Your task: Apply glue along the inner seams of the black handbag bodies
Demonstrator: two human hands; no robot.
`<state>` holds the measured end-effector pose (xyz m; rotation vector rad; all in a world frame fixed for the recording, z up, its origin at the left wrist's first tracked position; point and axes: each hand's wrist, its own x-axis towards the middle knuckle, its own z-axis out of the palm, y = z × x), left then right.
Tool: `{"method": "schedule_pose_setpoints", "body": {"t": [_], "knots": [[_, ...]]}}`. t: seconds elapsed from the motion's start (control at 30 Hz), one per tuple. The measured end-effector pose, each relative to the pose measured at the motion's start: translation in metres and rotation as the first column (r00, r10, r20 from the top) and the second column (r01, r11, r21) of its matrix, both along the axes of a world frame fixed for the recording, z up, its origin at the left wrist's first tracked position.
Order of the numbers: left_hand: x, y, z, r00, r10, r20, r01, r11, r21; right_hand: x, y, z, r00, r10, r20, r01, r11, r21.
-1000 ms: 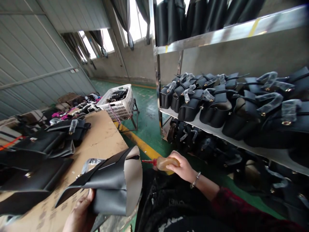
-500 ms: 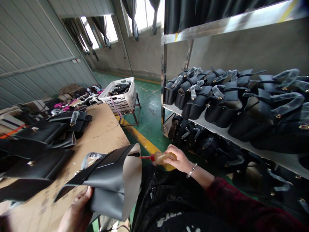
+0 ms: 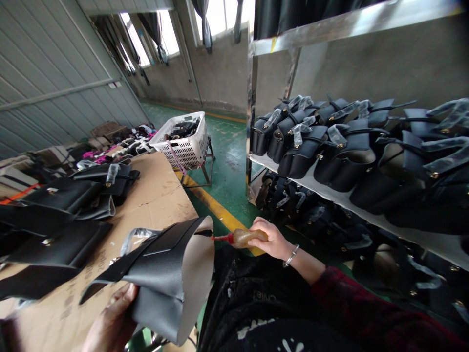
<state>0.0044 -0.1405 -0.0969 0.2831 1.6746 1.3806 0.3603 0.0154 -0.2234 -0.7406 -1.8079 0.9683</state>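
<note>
A black handbag body [image 3: 157,271] with a pale lining lies tilted on its side, its round opening facing right. My left hand [image 3: 113,318] grips its lower left part, thumb on the outside; the other fingers are hidden under it. In my right hand [image 3: 269,238] is a squeeze glue bottle [image 3: 244,238] with amber contents and a red nozzle. The nozzle's thin tip points left at the upper rim of the bag's opening; whether it touches I cannot tell. A plastic-wrapped handle [image 3: 137,236] shows behind the bag.
Several black bags [image 3: 62,234] lie on the cardboard-covered table [image 3: 157,186] at left. A white basket [image 3: 186,149] stands on a metal stand beyond. On the right, a metal rack [image 3: 311,188] holds rows of black bags [image 3: 344,156].
The bag in my left hand has shifted slightly left and tilted a little lower. The bottle stays at the rim, almost unmoved. The camera view has turned slightly.
</note>
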Motion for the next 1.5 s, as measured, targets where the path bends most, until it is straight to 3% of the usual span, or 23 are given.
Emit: {"method": "schedule_pose_setpoints", "body": {"t": [0.17, 0.33, 0.5, 0.7, 1.0, 1.33, 1.5], "knots": [[0.004, -0.002, 0.004, 1.000, -0.002, 0.007, 0.002, 1.000, 0.010, -0.001, -0.001, -0.006, 1.000, 0.014, 0.006, -0.014, 1.000, -0.023], [0.014, -0.003, 0.011, 1.000, -0.019, 0.007, 0.019, 1.000, 0.010, 0.001, -0.018, -0.011, 0.998, 0.052, 0.028, -0.049, 0.992, -0.114], [0.018, -0.002, 0.015, 0.999, -0.036, -0.010, 0.036, 0.999, 0.001, 0.003, -0.033, -0.015, 0.995, 0.090, 0.036, -0.086, 0.990, -0.109], [0.022, -0.002, 0.019, 0.999, -0.027, -0.018, 0.027, 1.000, 0.011, 0.004, -0.027, -0.014, 0.997, -0.074, -0.001, 0.073, 0.995, -0.070], [0.023, -0.003, 0.015, 0.999, -0.017, 0.027, 0.017, 1.000, -0.004, -0.007, -0.018, -0.018, 0.993, -0.112, -0.023, 0.105, 0.976, -0.188], [0.020, -0.004, 0.008, 1.000, 0.008, 0.009, -0.008, 1.000, -0.005, -0.001, -0.041, -0.023, 0.999, -0.001, 0.053, 0.020, 0.930, -0.366], [0.010, -0.005, -0.002, 0.998, 0.026, 0.050, -0.025, 0.999, -0.034, -0.002, -0.055, -0.020, 0.997, 0.075, 0.026, -0.052, 0.868, -0.494]]}}
